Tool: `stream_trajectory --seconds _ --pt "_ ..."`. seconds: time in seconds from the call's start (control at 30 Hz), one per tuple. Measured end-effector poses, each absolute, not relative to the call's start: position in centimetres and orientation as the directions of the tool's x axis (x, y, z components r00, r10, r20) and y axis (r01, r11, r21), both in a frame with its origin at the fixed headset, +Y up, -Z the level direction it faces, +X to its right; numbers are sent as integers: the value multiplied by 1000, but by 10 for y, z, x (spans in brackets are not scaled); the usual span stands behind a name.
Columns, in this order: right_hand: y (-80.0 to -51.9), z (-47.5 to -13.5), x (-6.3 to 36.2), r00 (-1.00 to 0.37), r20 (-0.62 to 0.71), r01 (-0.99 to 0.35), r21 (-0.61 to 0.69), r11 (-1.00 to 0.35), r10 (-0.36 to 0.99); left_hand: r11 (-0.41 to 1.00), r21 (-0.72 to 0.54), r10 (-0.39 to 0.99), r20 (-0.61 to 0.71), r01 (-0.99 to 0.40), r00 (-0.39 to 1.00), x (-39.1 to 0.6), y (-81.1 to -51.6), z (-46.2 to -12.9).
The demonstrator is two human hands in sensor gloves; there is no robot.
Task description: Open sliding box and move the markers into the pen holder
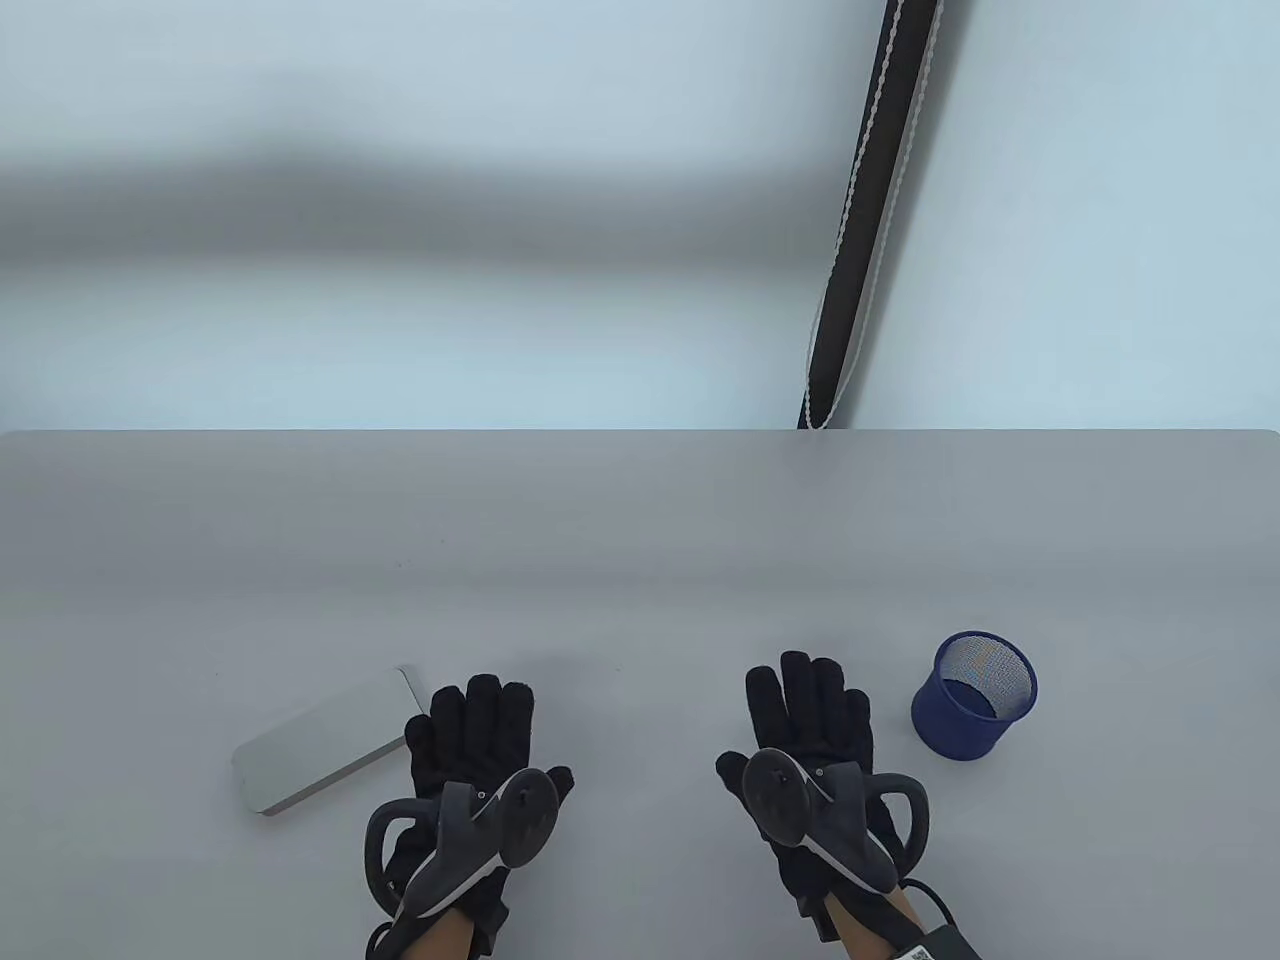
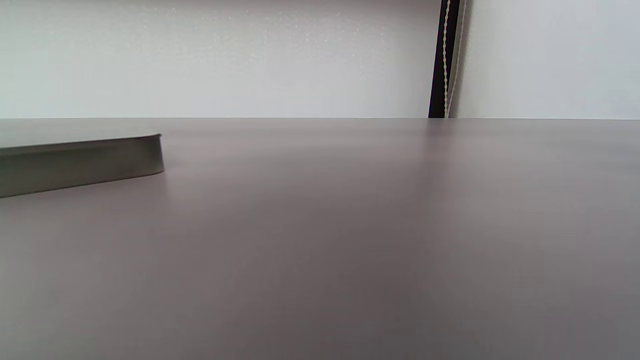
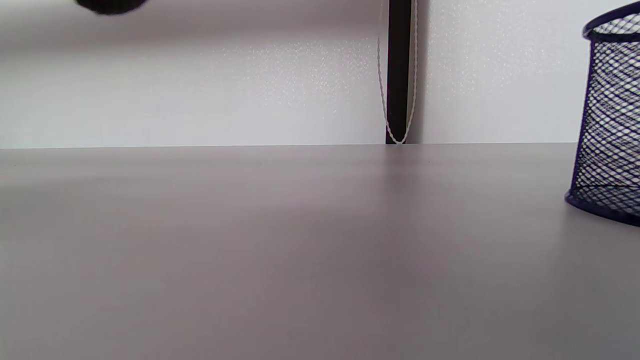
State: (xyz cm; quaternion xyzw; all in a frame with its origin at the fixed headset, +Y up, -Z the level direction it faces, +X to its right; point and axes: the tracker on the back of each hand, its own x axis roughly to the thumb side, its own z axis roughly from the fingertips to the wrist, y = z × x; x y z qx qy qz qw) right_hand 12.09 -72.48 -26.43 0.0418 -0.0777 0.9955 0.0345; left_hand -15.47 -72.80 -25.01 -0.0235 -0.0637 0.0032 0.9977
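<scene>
Two black-gloved hands lie flat on a grey desk (image 1: 640, 560), palms down, fingers straight and released, holding nothing. The closed grey sliding box (image 1: 325, 742) lies just beside the left hand (image 1: 478, 745). A blue mesh pen holder (image 1: 975, 695) stands upright near the right hand (image 1: 808, 735).

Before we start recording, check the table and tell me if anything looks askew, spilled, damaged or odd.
Nothing stands out. The flat grey sliding box lies closed at an angle beside the left hand; the blue mesh pen holder stands upright by the right hand. Both gloved hands rest flat on the grey table. No markers show.
</scene>
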Motion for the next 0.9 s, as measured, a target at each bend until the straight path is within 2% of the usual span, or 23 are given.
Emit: stream_trajectory --seconds 0.4,0.6,0.73,0.9 --pt "-724 -264 123 -995 78 -77 -136 -988 67 998 -55 8 113 -2 994 -160 -730 -251" --pt "-725 -266 125 -994 74 -85 -129 -988 75 1000 -19 15 94 -13 995 -167 -718 -251" --pt "-724 -267 126 -994 73 -91 -122 -988 83 998 11 69 40 -69 997 -180 -706 -255" --pt "-725 -268 127 -993 74 -99 -111 -989 91 993 -46 108 -52 -111 993 -203 -700 -270"
